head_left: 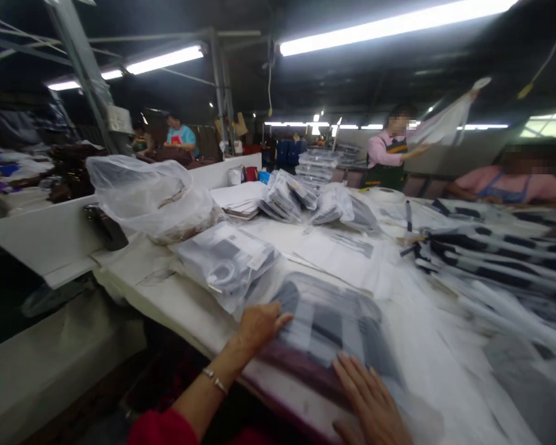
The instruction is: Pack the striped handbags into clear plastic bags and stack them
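Observation:
In front of me on the table lies a clear plastic bag [328, 309] with a folded dark grey item with lighter bands inside. My left hand [259, 327] is closed at the bag's near left corner, its thumb stretched over the plastic. Flat against the near right part of the bag rests my right hand [368, 392], fingers extended and holding nothing. Motion blur softens the hands and the bag. Just beyond my left hand sits another filled plastic bag [227, 262], with a white label and a pale ring-shaped piece showing.
A large translucent sack [143, 191] stands at the table's left. Stacked bagged items [287, 194] lie farther back. Black-and-white strips [486, 247] pile up at the right. Across the table, one person [389, 154] lifts a white sheet; another person [509, 182] sits at the right.

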Tool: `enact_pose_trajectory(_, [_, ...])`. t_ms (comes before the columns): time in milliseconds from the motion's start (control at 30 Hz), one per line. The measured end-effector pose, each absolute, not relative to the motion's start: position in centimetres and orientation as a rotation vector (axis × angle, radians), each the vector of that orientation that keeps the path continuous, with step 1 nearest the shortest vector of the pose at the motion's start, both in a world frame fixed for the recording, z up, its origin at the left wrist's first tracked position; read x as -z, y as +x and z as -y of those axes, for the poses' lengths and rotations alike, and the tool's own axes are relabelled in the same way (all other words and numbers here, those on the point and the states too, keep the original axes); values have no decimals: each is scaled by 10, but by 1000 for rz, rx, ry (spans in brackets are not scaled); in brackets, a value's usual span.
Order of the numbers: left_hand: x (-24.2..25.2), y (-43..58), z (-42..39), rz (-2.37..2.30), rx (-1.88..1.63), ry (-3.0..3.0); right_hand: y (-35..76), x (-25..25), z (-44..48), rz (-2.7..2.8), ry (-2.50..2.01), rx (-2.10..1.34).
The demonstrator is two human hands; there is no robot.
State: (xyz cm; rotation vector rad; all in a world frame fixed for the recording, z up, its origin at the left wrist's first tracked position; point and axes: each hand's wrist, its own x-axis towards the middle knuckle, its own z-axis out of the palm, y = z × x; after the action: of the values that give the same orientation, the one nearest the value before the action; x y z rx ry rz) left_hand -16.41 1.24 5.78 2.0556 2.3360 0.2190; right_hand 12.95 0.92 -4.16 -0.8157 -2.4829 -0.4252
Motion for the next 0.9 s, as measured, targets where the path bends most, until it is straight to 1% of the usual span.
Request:
enact_pose_trajectory(167, [-70,-182,-16,-2440,-130,2021,124,9,10,2572,-1040,92])
enact_pose_trajectory(233, [-79,-172,-8,-2507,-267,2135,122,5,11,2586,-1054,6])
enact_pose_trajectory(300, [-80,-146,4,-2359,-502,2359,121,3,12,2581,-1071,-46])
enact_pose_trajectory(367, [-69,-110,18,-1979,-629,2559,120,0,11,2574,-1086,-77])
enact_pose_trajectory(433, [-48,-77,30,-1703,-596,2678,121,-3,10,2589,-1074,-104])
enact_pose_trajectory(533, [-13,-52,38,-1778,-507,2739,132,-5,7,2621,-1052,-121])
enact_pose_trajectory(633, [6,-52,32,-1827,-430,2827,167,-5,4,2575,-1176,-66])
enact_pose_trajectory(767, [12,-60,24,-1808,-460,2934,251,-20,8,2305,-1398,-58])
enact_pose_trajectory(833, [13,-61,23,-1804,-478,2949,300,-36,7,1979,-1551,-20])
enact_pose_trajectory(900, [15,-61,22,-1805,-486,2952,344,-53,-1,1538,-1726,5])
